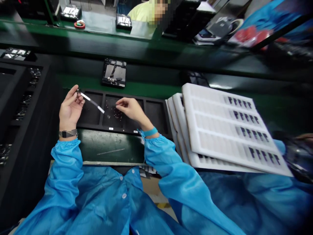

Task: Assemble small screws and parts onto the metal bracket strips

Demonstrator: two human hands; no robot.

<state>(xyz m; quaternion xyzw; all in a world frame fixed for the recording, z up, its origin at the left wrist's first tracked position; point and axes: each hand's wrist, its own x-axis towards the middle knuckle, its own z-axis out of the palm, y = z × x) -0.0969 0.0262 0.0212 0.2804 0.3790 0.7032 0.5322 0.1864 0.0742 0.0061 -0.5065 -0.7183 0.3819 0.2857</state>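
Observation:
My left hand [70, 109] is closed on a thin white-tipped tool [91, 102], whose tip points right over a black compartment tray [156, 112]. My right hand [130, 108] hovers over the tray's middle compartment, fingers pinched together above several tiny screws [116, 115]; whether it holds one is too small to see. Both arms wear blue sleeves, and a watch sits on my left wrist.
A stack of white foam trays [220, 130] with small dark parts lies to the right. A black device [114, 72] rests on the green belt behind the tray. Dark racks [22, 98] stand at left. Another person in yellow [141, 11] sits across the line.

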